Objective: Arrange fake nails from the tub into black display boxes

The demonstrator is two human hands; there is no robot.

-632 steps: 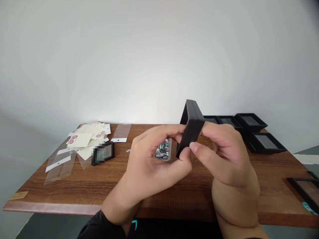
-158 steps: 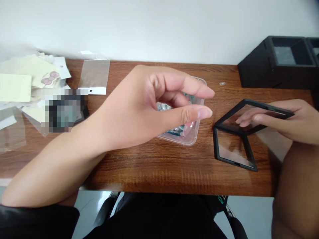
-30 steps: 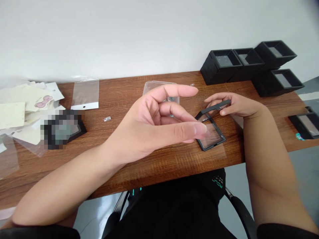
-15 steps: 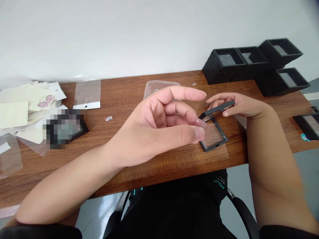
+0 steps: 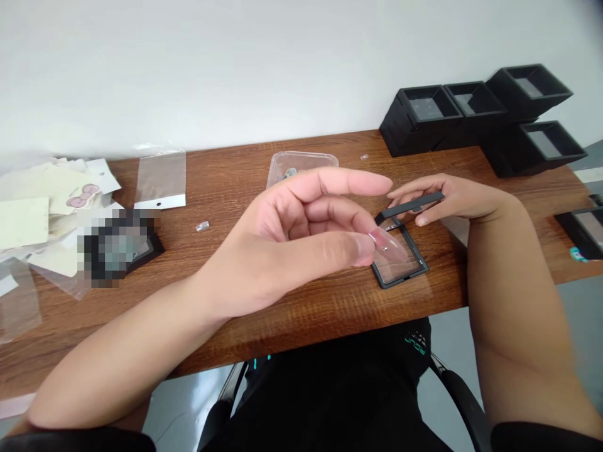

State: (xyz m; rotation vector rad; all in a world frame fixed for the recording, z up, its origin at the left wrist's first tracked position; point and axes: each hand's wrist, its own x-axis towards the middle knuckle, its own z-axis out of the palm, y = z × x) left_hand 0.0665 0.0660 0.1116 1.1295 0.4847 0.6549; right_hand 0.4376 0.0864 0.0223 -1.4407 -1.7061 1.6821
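My left hand [image 5: 282, 251] is raised over the table. Its thumb and middle finger pinch a small, clear, rounded piece of plastic [image 5: 392, 248], while the index finger stretches out above. Beneath that piece lies a black-rimmed clear display frame [image 5: 404, 281], spread open on the tabletop. My right hand [image 5: 447, 194] grips the frame's tilted-up half [image 5: 411, 206] from the right, thumb on the near side and fingers behind it. The clear piece overlaps the frame in view; whether they touch I cannot tell.
Behind my left hand is a clear plastic tray [image 5: 304, 158]. Small clear bits [image 5: 202, 226] lie on the wooden table [image 5: 226, 188]. Cards [image 5: 23, 223], clear bags [image 5: 162, 176] and a blurred-out black frame [image 5: 153, 248] sit left. Stacked black boxes [image 5: 419, 135] stand back right.
The clear piece in my left hand now sticks out further past the fingertips, toward the lower right. My right hand still holds the frame's raised half. The whole view has shifted slightly.
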